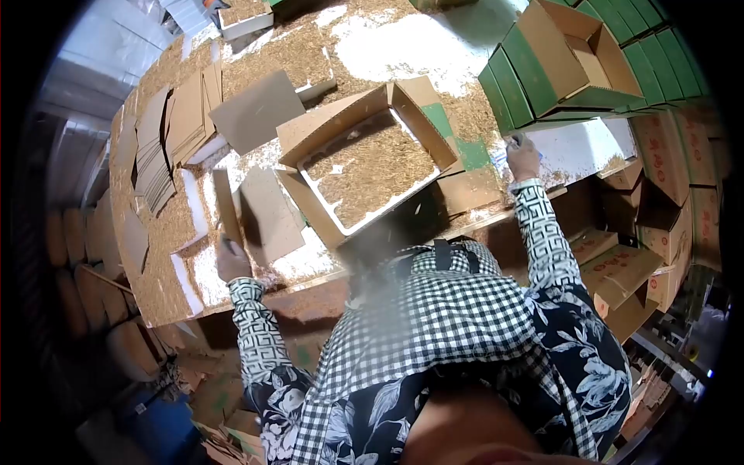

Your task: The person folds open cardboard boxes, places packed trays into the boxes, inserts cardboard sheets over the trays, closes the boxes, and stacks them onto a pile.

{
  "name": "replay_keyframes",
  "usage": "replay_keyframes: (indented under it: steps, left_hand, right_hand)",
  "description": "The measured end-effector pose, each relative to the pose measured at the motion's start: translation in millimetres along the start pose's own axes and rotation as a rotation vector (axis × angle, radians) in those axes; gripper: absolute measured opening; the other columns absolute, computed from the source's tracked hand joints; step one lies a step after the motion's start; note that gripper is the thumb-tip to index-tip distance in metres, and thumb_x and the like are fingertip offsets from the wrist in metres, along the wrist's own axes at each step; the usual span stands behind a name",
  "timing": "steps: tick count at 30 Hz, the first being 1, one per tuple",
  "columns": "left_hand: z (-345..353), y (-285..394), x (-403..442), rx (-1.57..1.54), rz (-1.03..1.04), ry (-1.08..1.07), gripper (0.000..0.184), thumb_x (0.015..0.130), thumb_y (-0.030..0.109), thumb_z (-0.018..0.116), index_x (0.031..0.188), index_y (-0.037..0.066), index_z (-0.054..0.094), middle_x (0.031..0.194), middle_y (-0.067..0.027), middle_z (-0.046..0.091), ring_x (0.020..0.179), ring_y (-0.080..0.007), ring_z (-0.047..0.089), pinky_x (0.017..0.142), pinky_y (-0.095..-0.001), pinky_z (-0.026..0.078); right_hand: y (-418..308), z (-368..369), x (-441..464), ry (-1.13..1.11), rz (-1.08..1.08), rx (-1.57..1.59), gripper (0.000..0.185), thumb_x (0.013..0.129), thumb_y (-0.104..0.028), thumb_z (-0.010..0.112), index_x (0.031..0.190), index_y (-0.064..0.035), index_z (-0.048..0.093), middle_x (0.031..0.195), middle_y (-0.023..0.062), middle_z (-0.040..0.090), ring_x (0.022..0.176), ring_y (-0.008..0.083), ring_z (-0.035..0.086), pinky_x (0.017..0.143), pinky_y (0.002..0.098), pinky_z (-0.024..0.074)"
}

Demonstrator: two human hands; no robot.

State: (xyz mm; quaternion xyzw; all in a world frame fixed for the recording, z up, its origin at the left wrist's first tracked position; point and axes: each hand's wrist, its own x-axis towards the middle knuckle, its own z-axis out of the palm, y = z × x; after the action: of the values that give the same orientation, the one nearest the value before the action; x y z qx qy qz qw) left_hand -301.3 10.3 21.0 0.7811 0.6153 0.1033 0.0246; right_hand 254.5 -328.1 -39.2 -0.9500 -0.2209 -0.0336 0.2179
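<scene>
An open cardboard box [311,203] stands at the middle of the table, tilted toward my body in this view. Inside it a white-rimmed layer [350,230] is filled with brown shavings [372,167]. My left hand [232,261] is closed on the lower end of a narrow, upright-looking cardboard piece [225,203], left of the box. A flat grey cardboard sheet [269,213] lies just beside it. To the right of the box, my right hand [523,159] is curled at the table's front edge, by a small blue-and-white scrap; its fingertips' contents are hidden.
Stacked cardboard sheets [155,151] lie at left, with another grey sheet [258,111] behind. Green boxes [535,77] line the back right, one open on top. Cartons [620,271] sit below the right edge. Loose shavings cover much of the table [159,240].
</scene>
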Motion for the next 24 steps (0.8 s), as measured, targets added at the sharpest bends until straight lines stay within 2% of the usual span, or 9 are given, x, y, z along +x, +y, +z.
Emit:
replay_keyframes:
  steps: [3, 5, 7, 10, 13, 15, 18, 20, 24]
  left_hand:
    - [-11.1, 40.9, -13.5, -0.573, -0.086, 0.242, 0.036, 0.091, 0.008, 0.046, 0.125, -0.005, 0.051, 0.118, -0.0217, 0.057, 0.105, -0.0291, 0.059, 0.089, -0.0367, 0.047]
    - [-19.9, 98.7, -26.7, -0.897, -0.006, 0.175, 0.036, 0.091, 0.002, 0.041, 0.124, -0.009, 0.049, 0.117, -0.0199, 0.058, 0.103, -0.0254, 0.058, 0.091, -0.0338, 0.045]
    - [-18.4, 146.3, -41.5, -0.85, 0.101, 0.191, 0.037, 0.089, 0.004, 0.045, 0.125, -0.006, 0.05, 0.116, -0.0203, 0.058, 0.104, -0.0269, 0.058, 0.091, -0.0352, 0.046]
    - [-0.8, 178.5, -47.8, -0.301, 0.245, 0.23, 0.047, 0.082, 0.02, 0.06, 0.127, 0.007, 0.053, 0.118, -0.0222, 0.056, 0.105, -0.0383, 0.056, 0.093, -0.045, 0.044]
    - [8.0, 179.3, -47.8, 0.001, 0.346, 0.275, 0.05, 0.08, 0.025, 0.062, 0.128, 0.014, 0.054, 0.124, -0.022, 0.052, 0.112, -0.041, 0.05, 0.095, -0.0502, 0.04]
    - [13.9, 178.0, -48.8, -0.062, 0.305, 0.284, 0.05, 0.079, 0.025, 0.063, 0.128, 0.016, 0.054, 0.124, -0.0224, 0.052, 0.113, -0.0417, 0.049, 0.095, -0.052, 0.039]
    - [18.3, 168.4, -50.2, -0.085, 0.288, 0.29, 0.051, 0.079, 0.025, 0.063, 0.127, 0.012, 0.054, 0.124, -0.0233, 0.052, 0.114, -0.0419, 0.048, 0.096, -0.0511, 0.039]
    - [16.3, 167.9, -51.8, -0.145, 0.271, 0.332, 0.048, 0.079, 0.02, 0.063, 0.125, 0.007, 0.055, 0.122, -0.0257, 0.052, 0.114, -0.0429, 0.049, 0.096, -0.0508, 0.04]
    - [20.6, 173.1, -59.5, -0.323, 0.214, 0.605, 0.044, 0.082, 0.014, 0.058, 0.124, 0.003, 0.054, 0.121, -0.0278, 0.052, 0.11, -0.0434, 0.051, 0.095, -0.0495, 0.042]
  right_hand:
    - [71.0, 27.6, -5.3, -0.372, 0.135, -0.31, 0.041, 0.076, -0.034, 0.068, 0.103, -0.0024, 0.064, 0.099, 0.0206, 0.066, 0.093, 0.0371, 0.063, 0.085, 0.0445, 0.0486]
    - [97.8, 53.8, -13.8, -0.16, 0.004, -0.192, 0.049, 0.075, -0.04, 0.066, 0.103, -0.001, 0.064, 0.1, 0.0238, 0.065, 0.092, 0.0387, 0.063, 0.086, 0.0451, 0.0482]
    - [110.0, 63.9, -9.9, -0.304, 0.103, -0.049, 0.045, 0.081, -0.038, 0.058, 0.104, 0.0003, 0.064, 0.104, 0.0232, 0.064, 0.092, 0.041, 0.061, 0.086, 0.0451, 0.0476]
    - [108.9, 56.1, -2.7, -0.347, 0.13, 0.092, 0.038, 0.086, -0.033, 0.051, 0.098, 0.0, 0.066, 0.098, 0.0216, 0.066, 0.091, 0.0431, 0.06, 0.084, 0.0461, 0.0467]
    - [150.6, 70.0, -3.2, -0.281, -0.329, -0.196, 0.033, 0.088, -0.028, 0.049, 0.102, -0.0045, 0.067, 0.091, 0.0212, 0.066, 0.083, 0.0416, 0.06, 0.078, 0.0467, 0.0481]
    - [158.9, 66.6, 6.3, -0.242, -0.322, -0.043, 0.031, 0.088, -0.023, 0.049, 0.105, -0.0034, 0.066, 0.09, 0.0189, 0.067, 0.079, 0.0371, 0.062, 0.075, 0.0443, 0.0495]
    - [90.4, -18.9, 1.0, -0.346, 0.089, 0.383, 0.028, 0.088, -0.015, 0.05, 0.107, 0.0005, 0.063, 0.09, 0.0145, 0.067, 0.076, 0.0264, 0.064, 0.071, 0.038, 0.051]
    - [57.0, -32.1, -3.1, -0.2, 0.116, 0.966, 0.026, 0.086, -0.006, 0.05, 0.106, 0.0069, 0.061, 0.087, 0.0084, 0.066, 0.077, 0.013, 0.062, 0.07, 0.0282, 0.0508]
    - [-84.0, -84.9, -8.0, -0.421, -0.362, 1.132, 0.028, 0.081, -0.004, 0.053, 0.106, 0.0025, 0.063, 0.097, 0.0107, 0.067, 0.088, 0.0218, 0.064, 0.079, 0.032, 0.0494]
